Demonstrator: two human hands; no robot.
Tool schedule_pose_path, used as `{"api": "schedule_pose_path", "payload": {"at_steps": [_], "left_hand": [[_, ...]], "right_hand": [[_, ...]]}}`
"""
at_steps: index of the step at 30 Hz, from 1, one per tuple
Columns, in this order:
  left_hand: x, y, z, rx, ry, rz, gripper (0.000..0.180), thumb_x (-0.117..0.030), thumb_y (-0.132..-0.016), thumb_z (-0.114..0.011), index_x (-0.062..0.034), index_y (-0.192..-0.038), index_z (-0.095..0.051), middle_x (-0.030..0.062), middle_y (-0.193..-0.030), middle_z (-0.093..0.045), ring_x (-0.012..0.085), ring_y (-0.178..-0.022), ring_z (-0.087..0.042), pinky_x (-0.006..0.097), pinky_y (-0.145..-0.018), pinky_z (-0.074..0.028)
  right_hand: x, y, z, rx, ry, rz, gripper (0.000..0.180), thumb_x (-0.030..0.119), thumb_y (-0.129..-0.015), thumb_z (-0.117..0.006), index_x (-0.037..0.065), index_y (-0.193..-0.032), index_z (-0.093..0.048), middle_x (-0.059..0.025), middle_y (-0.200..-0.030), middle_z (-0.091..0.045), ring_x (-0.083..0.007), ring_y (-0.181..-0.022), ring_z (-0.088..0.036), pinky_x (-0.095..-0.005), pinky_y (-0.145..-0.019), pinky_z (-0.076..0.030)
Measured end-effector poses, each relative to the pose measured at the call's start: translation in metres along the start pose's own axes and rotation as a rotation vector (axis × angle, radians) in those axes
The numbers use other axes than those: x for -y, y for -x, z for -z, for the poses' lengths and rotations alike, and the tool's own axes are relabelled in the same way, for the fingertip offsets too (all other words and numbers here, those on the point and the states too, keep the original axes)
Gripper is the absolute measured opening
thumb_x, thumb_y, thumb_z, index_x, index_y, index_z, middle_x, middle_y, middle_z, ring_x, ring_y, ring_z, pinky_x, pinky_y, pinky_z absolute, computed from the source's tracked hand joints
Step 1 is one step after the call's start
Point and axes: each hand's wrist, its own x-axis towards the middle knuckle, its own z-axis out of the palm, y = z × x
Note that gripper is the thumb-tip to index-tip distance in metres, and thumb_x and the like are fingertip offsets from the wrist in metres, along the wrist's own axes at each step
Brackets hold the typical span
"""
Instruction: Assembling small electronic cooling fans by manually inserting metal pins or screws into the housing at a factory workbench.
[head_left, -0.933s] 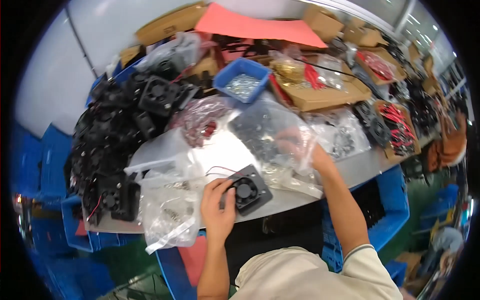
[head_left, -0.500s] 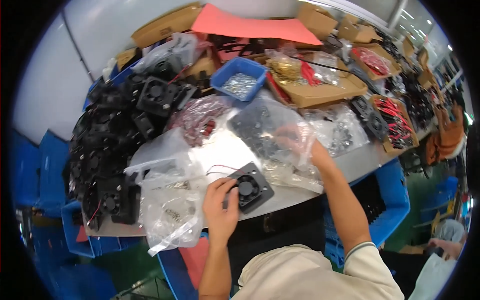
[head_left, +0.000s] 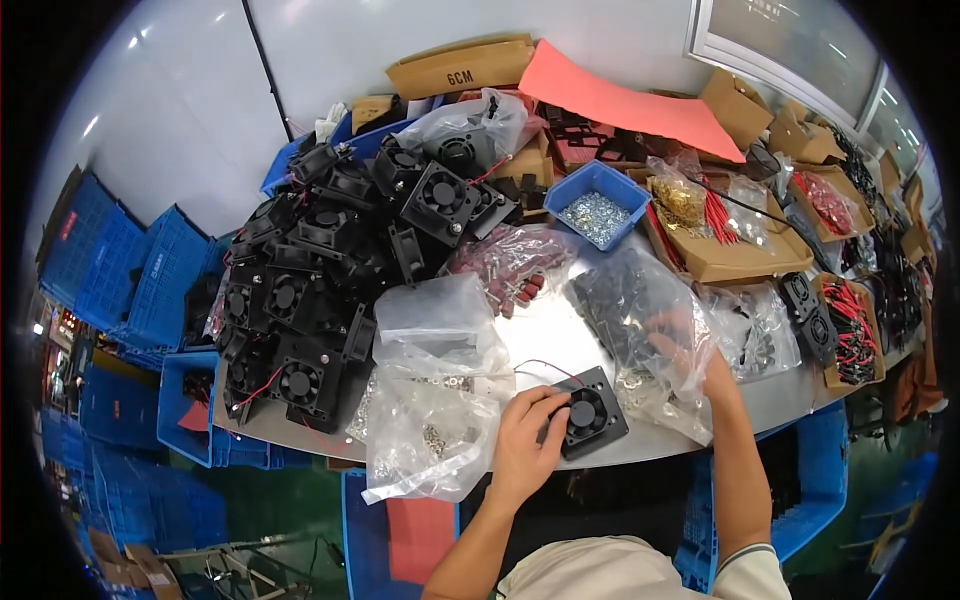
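My left hand (head_left: 524,437) grips a square black cooling fan (head_left: 590,413) lying flat near the table's front edge, a red wire running back from it. My right hand (head_left: 684,348) is pushed inside a clear plastic bag (head_left: 635,320) of small black parts; its fingers show dimly through the film, so I cannot tell whether they hold anything. A crumpled clear bag of small metal parts (head_left: 430,405) lies just left of the fan.
A big heap of black fans (head_left: 330,270) fills the left of the grey table (head_left: 790,400). Behind are a blue bin of screws (head_left: 596,208), a bag of red-tipped parts (head_left: 510,265), cardboard boxes (head_left: 735,255) with wires, and blue crates (head_left: 130,290) at left.
The view has drifted slightly. My left hand stays on the fan and my right hand stays inside the bag, its fingers shifting a little.
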Motion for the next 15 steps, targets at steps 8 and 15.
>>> {"api": "schedule_pose_path", "payload": {"at_steps": [8,15], "left_hand": [[-0.002,-0.006,-0.008,0.026,-0.010,-0.014,0.016,-0.002,-0.085,-0.065,-0.0011,-0.101,-0.069,0.0134,-0.103,-0.065,0.0286,-0.094,-0.064,0.034,-0.084,-0.050],[-0.005,-0.004,-0.003,0.024,-0.056,0.011,0.015,0.000,-0.088,-0.060,0.0020,-0.101,-0.067,0.0134,-0.104,-0.063,0.0254,-0.097,-0.060,0.032,-0.088,-0.046]], "right_hand": [[0.017,-0.003,0.008,-0.017,0.079,-0.115,0.025,0.024,-0.089,-0.065,0.007,-0.107,-0.067,-0.0118,-0.105,-0.064,-0.0271,-0.102,-0.060,-0.0381,-0.092,-0.046],[-0.024,-0.018,-0.014,-0.040,-0.058,0.184,0.024,0.021,-0.088,-0.066,0.005,-0.106,-0.067,-0.0130,-0.102,-0.065,-0.0277,-0.097,-0.062,-0.0401,-0.087,-0.048]]}}
